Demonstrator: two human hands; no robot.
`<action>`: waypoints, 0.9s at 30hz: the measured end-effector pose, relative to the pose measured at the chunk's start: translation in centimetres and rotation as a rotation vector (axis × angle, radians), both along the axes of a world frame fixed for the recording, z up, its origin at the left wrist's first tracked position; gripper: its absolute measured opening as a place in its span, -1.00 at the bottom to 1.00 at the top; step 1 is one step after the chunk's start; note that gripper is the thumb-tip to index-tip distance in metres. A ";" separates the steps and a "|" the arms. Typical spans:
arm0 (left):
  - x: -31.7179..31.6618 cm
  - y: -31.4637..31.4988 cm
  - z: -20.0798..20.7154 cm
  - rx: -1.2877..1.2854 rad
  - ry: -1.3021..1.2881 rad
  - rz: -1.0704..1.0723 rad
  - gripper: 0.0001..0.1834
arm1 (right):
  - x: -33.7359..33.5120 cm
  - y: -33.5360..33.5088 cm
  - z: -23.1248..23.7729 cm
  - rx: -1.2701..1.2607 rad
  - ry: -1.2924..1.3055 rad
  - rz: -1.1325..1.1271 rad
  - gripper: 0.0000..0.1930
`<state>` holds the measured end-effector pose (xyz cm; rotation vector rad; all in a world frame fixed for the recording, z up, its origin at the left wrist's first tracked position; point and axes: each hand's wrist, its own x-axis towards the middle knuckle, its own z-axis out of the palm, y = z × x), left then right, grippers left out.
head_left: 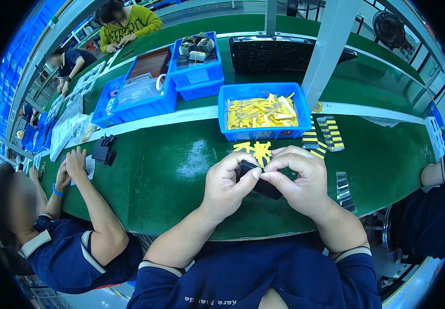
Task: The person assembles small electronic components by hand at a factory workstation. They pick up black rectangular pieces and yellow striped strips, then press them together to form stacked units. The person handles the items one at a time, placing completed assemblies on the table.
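Note:
My left hand (226,184) is closed round a small black rectangular piece (267,189), its thumb and forefinger at the upper edge. The piece is tilted above the green table, and my fingers hide part of it. My right hand (305,181) is closed in a pinch at the same edge, its fingertips touching my left thumb. Whatever lies between those right fingertips is too small to make out. Just beyond my hands is a loose pile of yellow strips (256,149), partly covered by my fingers.
A blue bin (261,135) of yellow strips stands beyond the pile. Black-and-yellow striped sheets (330,133) lie right of it, a dark strip sheet (344,190) nearer. Blue crates (153,105) stand far left. A co-worker (78,247) sits left beside black pieces (104,149). A metal post (325,51) rises behind.

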<state>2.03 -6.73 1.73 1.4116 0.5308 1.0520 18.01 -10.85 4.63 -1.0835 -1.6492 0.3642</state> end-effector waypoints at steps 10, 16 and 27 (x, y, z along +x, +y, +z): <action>-0.4 0.3 0.4 -0.061 -0.014 -0.179 -0.89 | 0.8 0.2 0.0 0.009 -0.009 0.089 -0.86; -0.4 0.0 0.7 -0.097 -0.009 -0.220 -0.89 | 1.4 0.6 0.0 -0.034 0.027 0.194 -0.87; 0.1 0.7 0.1 -0.311 -0.197 -0.360 -0.89 | 1.8 1.3 -0.7 -0.222 0.212 0.256 -0.86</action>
